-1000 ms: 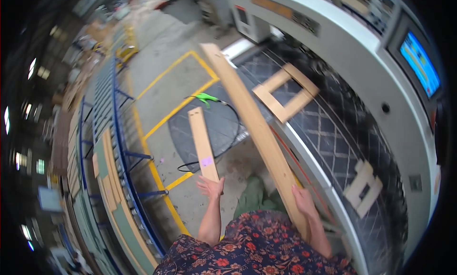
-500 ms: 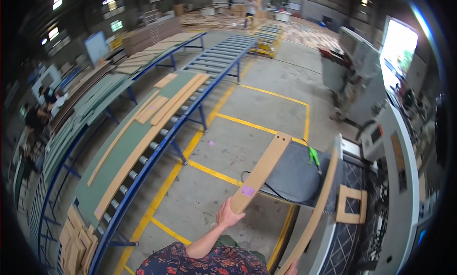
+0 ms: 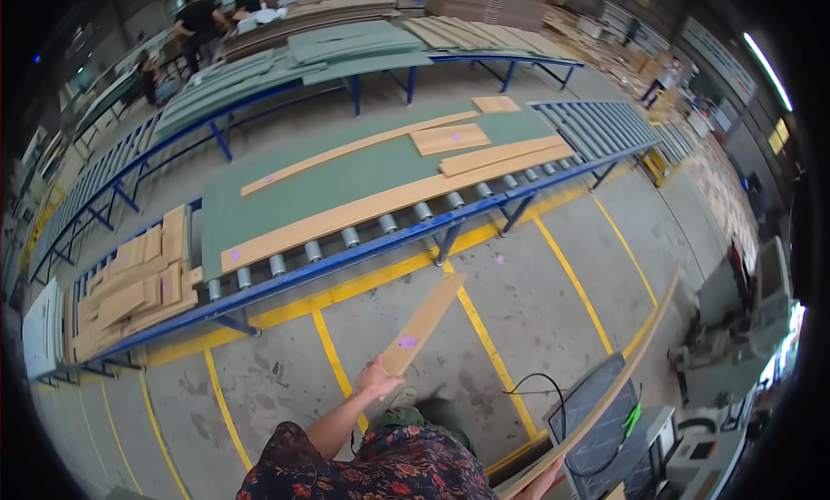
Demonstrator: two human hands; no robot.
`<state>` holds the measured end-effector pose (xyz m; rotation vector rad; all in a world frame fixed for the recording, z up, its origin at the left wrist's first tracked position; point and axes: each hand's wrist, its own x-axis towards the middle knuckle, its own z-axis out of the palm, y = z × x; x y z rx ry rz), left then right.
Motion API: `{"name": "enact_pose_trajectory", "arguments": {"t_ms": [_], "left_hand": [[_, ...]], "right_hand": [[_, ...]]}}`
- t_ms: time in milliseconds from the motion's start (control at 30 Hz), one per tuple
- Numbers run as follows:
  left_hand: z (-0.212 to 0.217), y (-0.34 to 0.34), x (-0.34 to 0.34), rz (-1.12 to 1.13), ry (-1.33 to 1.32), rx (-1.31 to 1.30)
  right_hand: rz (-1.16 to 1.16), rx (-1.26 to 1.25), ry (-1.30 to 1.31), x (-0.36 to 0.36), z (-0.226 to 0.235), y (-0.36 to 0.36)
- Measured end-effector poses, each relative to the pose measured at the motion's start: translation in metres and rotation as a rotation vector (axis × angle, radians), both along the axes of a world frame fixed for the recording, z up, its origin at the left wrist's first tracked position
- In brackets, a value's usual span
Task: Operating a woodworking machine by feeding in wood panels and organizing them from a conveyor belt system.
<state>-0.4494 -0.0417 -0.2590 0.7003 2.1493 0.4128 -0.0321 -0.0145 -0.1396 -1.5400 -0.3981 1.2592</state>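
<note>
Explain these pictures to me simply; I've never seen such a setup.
There is no robot here: a person works with two bare hands. Every picture comes from one wide camera worn on the head, looking down, so straight edges bend. The left hand has its grip on a short board with a purple patch. The right hand, low in the picture, has its grip on a long board. Ahead stands a blue-framed roller table. On it lies a green panel carrying several flat wooden pieces, with a pile of boards to the left.
</note>
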Motion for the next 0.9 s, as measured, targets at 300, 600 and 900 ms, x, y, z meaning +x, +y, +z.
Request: {"name": "enact_pose_trajectory", "arguments": {"t_ms": [300, 600, 900], "left_hand": [[-0.114, -0.043, -0.08, -0.073, -0.096, -0.12], [-0.081, 0.155, -0.194, -0.187, -0.035, -0.091], [-0.099, 0.138, -0.224, -0.074, -0.238, -0.223]], "right_hand": [[0.651, -0.186, -0.566, -0.154, 0.035, 0.184], [1.351, -0.131, -0.831, -0.329, 0.025, 0.336], [1.941, 0.158, -0.983, -0.53, -0.001, 0.457]]}}
